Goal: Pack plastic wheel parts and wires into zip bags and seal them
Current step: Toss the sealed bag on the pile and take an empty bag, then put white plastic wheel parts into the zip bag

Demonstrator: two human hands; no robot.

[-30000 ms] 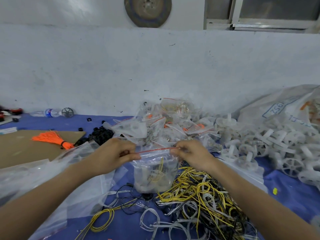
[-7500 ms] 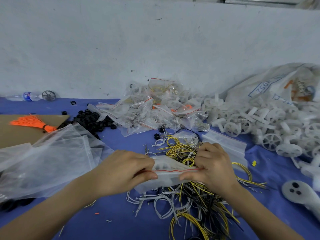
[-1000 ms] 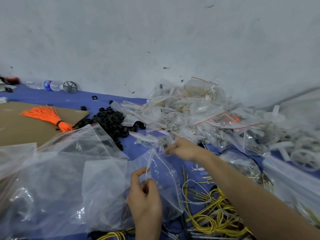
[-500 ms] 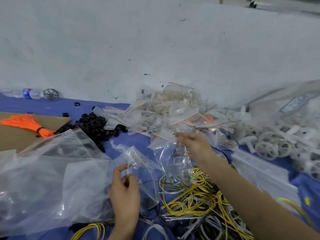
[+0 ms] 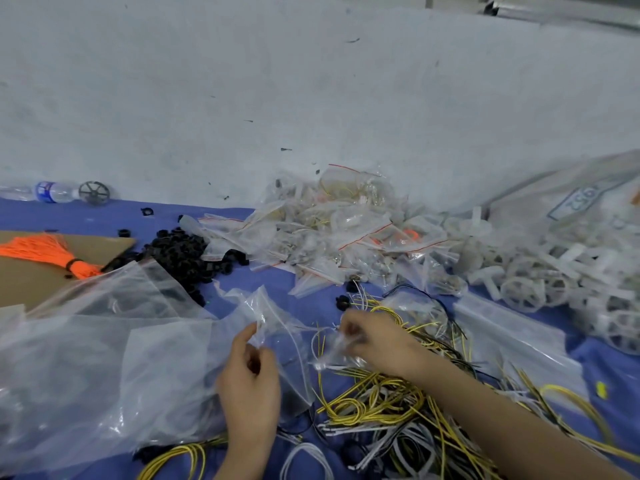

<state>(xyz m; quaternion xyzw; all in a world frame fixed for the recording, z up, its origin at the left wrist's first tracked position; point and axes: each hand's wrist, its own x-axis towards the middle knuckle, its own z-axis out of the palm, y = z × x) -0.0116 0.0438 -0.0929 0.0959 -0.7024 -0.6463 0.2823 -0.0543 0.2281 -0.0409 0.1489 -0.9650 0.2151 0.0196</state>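
Two bare hands meet near the middle of a blue-covered table (image 5: 86, 216). The left hand (image 5: 249, 372) pinches the edge of an empty clear zip bag (image 5: 273, 323) between thumb and fingertips and holds it up just above the cloth. The right hand (image 5: 375, 342) lies just to the right, with its fingers curled over a fold of clear plastic on the far edge of the wires (image 5: 377, 405). Blur hides whether it grips the plastic, a wire or both.

The wires are a loose tangle of yellow, white and black under and near the right forearm. Far behind them lies a heap of filled bags (image 5: 339, 230) with red seal lines, against the wall. To the right of that heap is a pile of white wheel parts (image 5: 526, 289), with a printed sack (image 5: 585, 199) behind it. A flat stack of empty bags (image 5: 512, 334) lies between the wires and the wheel parts.

On the left, large crumpled plastic sheets (image 5: 86, 358) cover the near table. Beyond them are small black parts (image 5: 180, 252), and an orange bundle (image 5: 45, 249) on cardboard (image 5: 24, 282). At the far left a water bottle (image 5: 48, 192) lies beside a dark wheel (image 5: 94, 192).
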